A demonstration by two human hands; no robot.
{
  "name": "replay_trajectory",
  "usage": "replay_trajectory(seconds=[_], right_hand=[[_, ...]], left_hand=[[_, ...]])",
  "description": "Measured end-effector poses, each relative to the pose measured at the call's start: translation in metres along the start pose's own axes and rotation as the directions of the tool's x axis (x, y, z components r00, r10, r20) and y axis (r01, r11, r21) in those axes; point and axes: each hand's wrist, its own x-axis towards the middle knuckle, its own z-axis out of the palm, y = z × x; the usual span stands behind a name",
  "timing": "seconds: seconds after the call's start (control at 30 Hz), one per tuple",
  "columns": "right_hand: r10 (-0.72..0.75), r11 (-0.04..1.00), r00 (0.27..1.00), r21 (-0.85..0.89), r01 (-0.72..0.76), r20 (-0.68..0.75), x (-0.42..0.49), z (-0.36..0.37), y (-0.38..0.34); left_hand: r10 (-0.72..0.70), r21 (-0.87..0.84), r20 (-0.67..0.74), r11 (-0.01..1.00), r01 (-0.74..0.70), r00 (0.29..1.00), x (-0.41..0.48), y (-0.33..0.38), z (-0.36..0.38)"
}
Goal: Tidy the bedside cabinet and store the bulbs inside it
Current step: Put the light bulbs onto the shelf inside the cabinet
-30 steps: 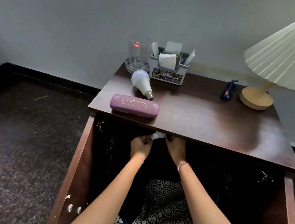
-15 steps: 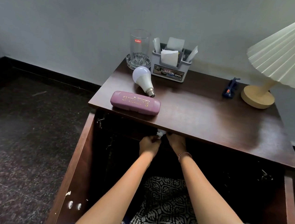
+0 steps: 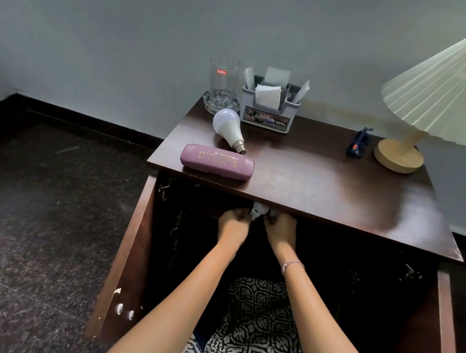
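Note:
A dark wooden bedside cabinet (image 3: 337, 191) stands with both doors swung open. My left hand (image 3: 233, 225) and my right hand (image 3: 280, 229) reach into its dark inside, just under the front edge of the top. Between their fingers sits a white bulb (image 3: 258, 209), mostly hidden by the top and by the fingers; both hands are closed on it. A second white bulb (image 3: 229, 128) lies on its side on the cabinet top, metal base pointing towards me, just behind a mauve glasses case (image 3: 216, 162).
At the back of the top stand a clear glass (image 3: 223, 82) in a glass dish, a grey holder (image 3: 268, 113) with papers, a small blue object (image 3: 358, 143) and a pleated lamp (image 3: 429, 109). The left door (image 3: 122, 265) and the right door (image 3: 447, 321) flank my arms.
Both hands have stayed on the bulb under the top's edge, shifting slightly deeper. The view has tilted a little; nothing on the top has moved.

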Motion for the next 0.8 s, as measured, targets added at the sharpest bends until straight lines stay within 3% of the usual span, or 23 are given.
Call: replay_trajectory(seconds=[0.23, 0.6, 0.8], right_hand=[[-0.087, 0.945, 0.990, 0.303, 0.119, -0.115, -0.050, -0.017, -0.013], [-0.237, 0.841, 0.926, 0.414, 0.347, -0.295, -0.093, -0.040, -0.051], [-0.262, 0.802, 0.894, 0.432, 0.411, -0.364, -0.083, -0.055, -0.074]], left_hand=[[0.160, 0.159, -0.005, 0.975, -0.157, 0.987, -0.025, 0.010, -0.022], [0.380, 0.118, 0.017, 0.918, -0.379, 0.925, -0.063, 0.037, -0.051], [0.519, 0.170, -0.061, 0.847, -0.504, 0.852, -0.067, 0.068, -0.070]])
